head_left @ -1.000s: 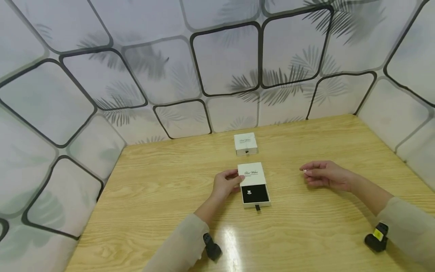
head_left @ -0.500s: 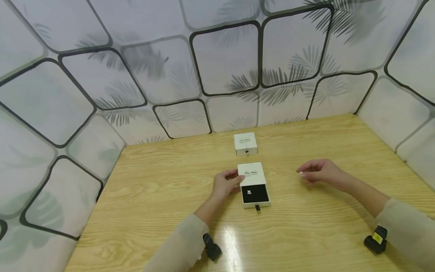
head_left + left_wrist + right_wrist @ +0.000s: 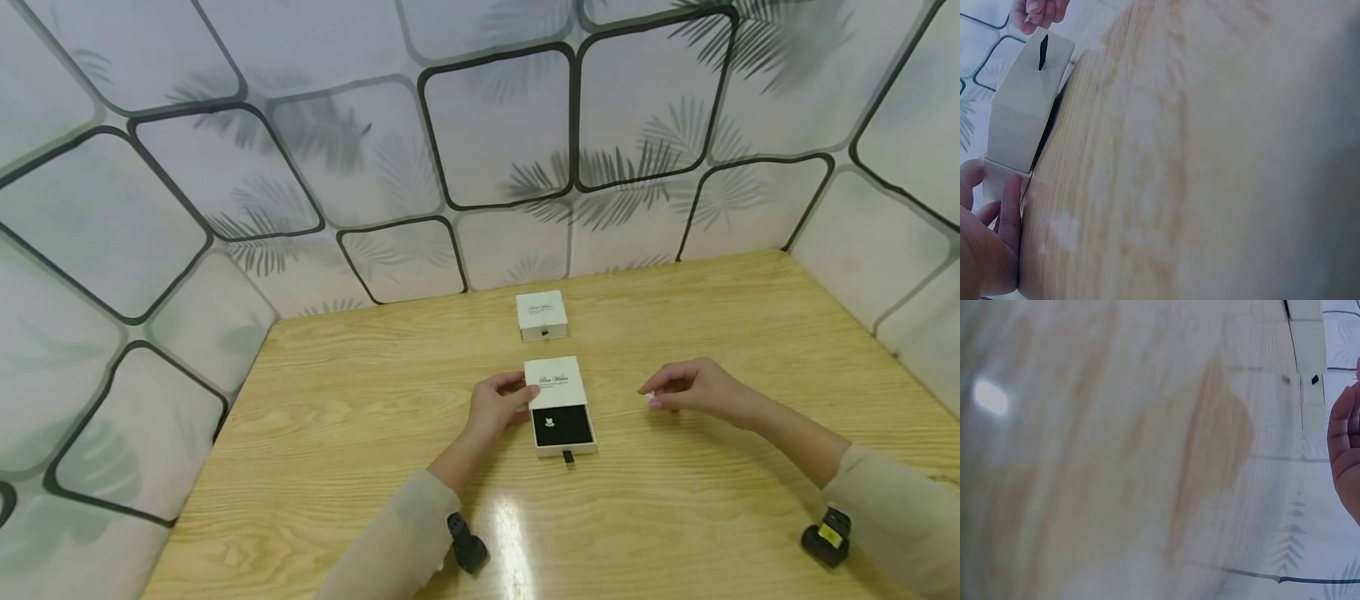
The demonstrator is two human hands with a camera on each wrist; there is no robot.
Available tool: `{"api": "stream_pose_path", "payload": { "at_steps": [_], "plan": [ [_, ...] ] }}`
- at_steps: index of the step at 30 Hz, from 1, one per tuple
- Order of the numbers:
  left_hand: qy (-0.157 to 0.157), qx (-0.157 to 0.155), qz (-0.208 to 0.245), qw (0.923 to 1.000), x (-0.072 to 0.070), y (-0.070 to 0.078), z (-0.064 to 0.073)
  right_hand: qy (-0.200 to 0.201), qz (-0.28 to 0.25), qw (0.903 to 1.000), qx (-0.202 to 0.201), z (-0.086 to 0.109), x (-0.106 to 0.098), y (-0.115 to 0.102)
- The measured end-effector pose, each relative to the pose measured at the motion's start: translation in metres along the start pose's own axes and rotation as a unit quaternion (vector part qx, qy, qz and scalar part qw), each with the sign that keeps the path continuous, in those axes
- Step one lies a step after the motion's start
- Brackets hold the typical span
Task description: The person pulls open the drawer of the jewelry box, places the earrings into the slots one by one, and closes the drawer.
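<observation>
A white drawer-style jewelry box [image 3: 557, 375] lies on the table, its drawer pulled out toward me. On the drawer's black pad [image 3: 573, 427] sits a small silvery earring [image 3: 550, 422], left of centre. My left hand [image 3: 493, 408] grips the box sleeve at its left side, thumb on top; the left wrist view shows the fingers against the box [image 3: 1019, 119]. To the right of the box, my right hand [image 3: 703, 390] pinches a second small, shiny earring [image 3: 650, 396] between thumb and index finger. In the right wrist view that hand [image 3: 1346, 450] is cut off by the edge.
A second white box [image 3: 542, 313], closed, stands behind the first one near the wall. The wooden table [image 3: 360, 400] meets patterned wall panels [image 3: 495, 125] at the back and sides. A black tab [image 3: 568, 457] hangs from the drawer front.
My right hand has moved left and slightly toward me, closer to the box, with the small earring in its fingertips. The left hand and both boxes stay where they were.
</observation>
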State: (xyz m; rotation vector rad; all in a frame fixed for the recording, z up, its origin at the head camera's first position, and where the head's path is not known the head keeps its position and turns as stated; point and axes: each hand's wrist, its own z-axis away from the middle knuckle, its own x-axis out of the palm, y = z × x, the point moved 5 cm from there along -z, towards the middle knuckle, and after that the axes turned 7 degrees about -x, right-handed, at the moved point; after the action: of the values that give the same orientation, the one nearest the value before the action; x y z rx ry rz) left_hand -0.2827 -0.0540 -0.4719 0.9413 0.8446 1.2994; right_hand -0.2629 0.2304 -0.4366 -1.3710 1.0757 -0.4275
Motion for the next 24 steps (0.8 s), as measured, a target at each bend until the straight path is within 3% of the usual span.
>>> {"api": "stream_pose_path", "payload": {
  "at_steps": [6,12,20,24],
  "plan": [
    [0.000,-0.004,-0.001,1.0000,0.000,-0.001,-0.001,-0.009,0.025,0.9994,-0.022,-0.002,0.006,-0.002],
    [-0.004,-0.001,-0.005,1.0000,0.002,0.016,0.018,-0.015,0.037,0.9987,-0.031,-0.004,0.011,-0.001],
    [-0.002,0.002,-0.004,1.0000,0.003,0.021,0.028,-0.017,0.047,0.9987,-0.015,-0.011,0.018,-0.001],
    [-0.004,-0.001,-0.005,1.0000,0.003,0.020,0.027,-0.014,0.017,0.9997,0.013,-0.015,0.025,-0.001]
  ]
}}
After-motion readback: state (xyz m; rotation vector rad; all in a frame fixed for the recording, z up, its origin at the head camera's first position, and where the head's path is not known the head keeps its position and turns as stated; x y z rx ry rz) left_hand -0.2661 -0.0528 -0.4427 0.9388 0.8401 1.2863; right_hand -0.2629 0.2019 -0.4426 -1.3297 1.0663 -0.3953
